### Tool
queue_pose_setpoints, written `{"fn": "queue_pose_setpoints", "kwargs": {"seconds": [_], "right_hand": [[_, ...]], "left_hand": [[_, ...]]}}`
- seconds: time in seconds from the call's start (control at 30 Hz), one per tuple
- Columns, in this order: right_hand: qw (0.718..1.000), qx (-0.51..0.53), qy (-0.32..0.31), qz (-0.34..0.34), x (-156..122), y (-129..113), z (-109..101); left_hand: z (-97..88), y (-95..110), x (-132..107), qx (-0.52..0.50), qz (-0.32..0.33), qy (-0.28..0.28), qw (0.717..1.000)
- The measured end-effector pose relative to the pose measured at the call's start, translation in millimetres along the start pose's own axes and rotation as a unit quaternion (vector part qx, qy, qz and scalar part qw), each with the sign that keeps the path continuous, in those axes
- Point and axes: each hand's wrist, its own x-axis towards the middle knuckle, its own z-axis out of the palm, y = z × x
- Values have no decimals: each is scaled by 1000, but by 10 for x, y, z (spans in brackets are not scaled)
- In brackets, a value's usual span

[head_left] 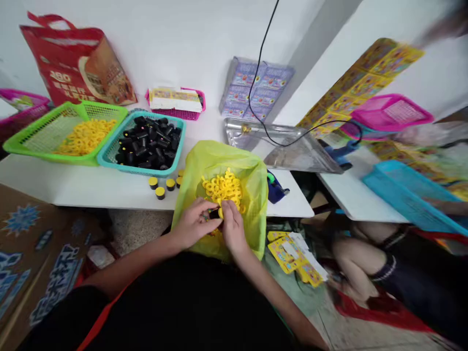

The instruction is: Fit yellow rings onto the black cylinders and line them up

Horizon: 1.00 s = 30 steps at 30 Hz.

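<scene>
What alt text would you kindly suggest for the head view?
The left hand and right hand pinch a black piece over a yellow bag of yellow rings. Behind sit a green basket and a teal basket of black caps.

Both hands (214, 222) pinch a black cap (214, 213) over the yellow bag (252, 195).

The fingers of the left hand (193, 222) and the right hand (233, 228) covered nearly all of a small dark piece (214, 213) between them; which hand gripped it could not be told. A pink basket (22, 105) was cut off by the left edge, a blue basket (409, 195) by the right. A blurred shape (444, 24) smeared the top right corner. Print on the card packs (256, 83) was too small to read. The upper body of a co-worker (365, 258) lay outside the picture.
</scene>
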Motion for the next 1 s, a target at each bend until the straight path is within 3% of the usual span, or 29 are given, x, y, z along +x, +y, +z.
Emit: {"fn": "queue_pose_setpoints", "kwargs": {"seconds": [0.1, 0.2, 0.47, 0.77, 0.87, 1.0], "right_hand": [[999, -7, -16, -39, -10, -23, 21], [998, -6, -31, -60, -15, -28, 24], [1000, 11, -17, -19, -59, 20, 46], [997, 3, 23, -71, -146, -117, 99], [995, 17, 27, -94, -140, -120, 128], [996, 49, -12, -67, -68, -48, 64]], "left_hand": [[10, 49, 11, -15, -86, -44, 995], [37, 56, 24, -32, -121, -73, 989], [84, 44, -17, -50, -85, -32, 995], [177, 39, -106, -83, -26, -7, 996], [191, 24, -101, -102, -30, -7, 994], [145, -6, -40, -138, -60, -3, 989]]}}
